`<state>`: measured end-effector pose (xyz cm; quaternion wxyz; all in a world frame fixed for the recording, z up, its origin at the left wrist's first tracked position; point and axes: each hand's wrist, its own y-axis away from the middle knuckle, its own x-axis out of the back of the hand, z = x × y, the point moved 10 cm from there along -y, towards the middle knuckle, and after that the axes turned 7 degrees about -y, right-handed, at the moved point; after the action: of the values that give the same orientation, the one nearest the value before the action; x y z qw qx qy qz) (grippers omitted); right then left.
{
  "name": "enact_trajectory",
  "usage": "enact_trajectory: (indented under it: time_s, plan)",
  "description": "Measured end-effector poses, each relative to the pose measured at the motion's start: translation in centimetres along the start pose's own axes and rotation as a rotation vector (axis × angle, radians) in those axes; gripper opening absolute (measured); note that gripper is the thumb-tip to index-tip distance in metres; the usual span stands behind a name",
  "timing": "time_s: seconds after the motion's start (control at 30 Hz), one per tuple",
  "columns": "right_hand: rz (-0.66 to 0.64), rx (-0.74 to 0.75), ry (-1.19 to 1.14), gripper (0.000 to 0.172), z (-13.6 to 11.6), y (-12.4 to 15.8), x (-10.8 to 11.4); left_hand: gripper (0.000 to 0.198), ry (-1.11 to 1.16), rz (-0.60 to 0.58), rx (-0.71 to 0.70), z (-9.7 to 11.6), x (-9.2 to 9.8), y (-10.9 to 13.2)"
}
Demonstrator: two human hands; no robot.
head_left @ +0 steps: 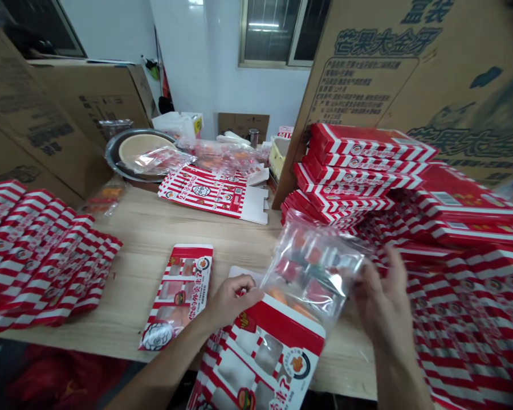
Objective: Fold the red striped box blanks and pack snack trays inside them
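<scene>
My left hand pinches the top edge of a red and white striped box with cut-out windows, tilted at the table's front edge. At the box's top opening is a clear plastic bag with red and orange pieces inside. My right hand, slightly blurred, has its fingers at the bag's right edge and its thumb side toward the bag. A smaller-looking striped box with windows lies on the table, left of my left hand.
Striped boxes line the left side. Stacked red boxes and more striped rows fill the right. Behind are flat printed cartons, a metal bowl, bagged pieces and large cardboard boxes.
</scene>
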<state>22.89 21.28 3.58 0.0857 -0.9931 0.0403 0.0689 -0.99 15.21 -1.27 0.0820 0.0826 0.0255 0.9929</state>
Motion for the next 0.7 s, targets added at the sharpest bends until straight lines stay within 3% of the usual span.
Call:
enact_trajectory:
  time_s: [0.03,0.1,0.2,0.3,0.37,0.43,0.5,0.57,0.7]
  plan:
    - [0.076,0.049,0.018,0.069,-0.8,-0.6,0.6,0.029,-0.012,-0.009,-0.034,0.4,-0.1,0.1]
    - [0.034,0.032,0.069,0.055,-1.2,-1.4,-0.1,0.028,-0.042,0.048,-0.133,1.5,0.4,0.5]
    - [-0.322,-0.109,0.191,0.034,0.1,0.0,-3.9,0.025,-0.087,0.261,-0.215,2.1,2.3,1.2]
    - [-0.756,-0.210,0.168,0.040,1.6,4.7,-8.2,0.020,-0.113,0.419,-0.208,1.7,3.6,1.7]
    - [-0.938,-0.241,0.099,0.042,2.0,7.6,-10.0,0.021,-0.096,0.400,-0.173,1.2,3.1,1.7]
    - [-1.005,-0.296,0.068,0.036,2.5,9.2,-10.6,0.026,-0.058,0.322,-0.100,0.5,1.9,1.4]
    - [-1.017,-0.336,0.056,0.035,2.7,9.8,-10.7,0.032,-0.025,0.289,-0.022,-0.1,1.8,1.4]
    - [-0.918,-0.311,0.037,0.043,2.7,8.7,-9.8,0.034,-0.042,0.381,0.030,-0.1,4.3,1.7]
    - [-0.345,-0.254,0.157,0.048,4.8,4.3,-3.8,0.033,-0.322,0.682,0.153,0.2,15.3,2.7]
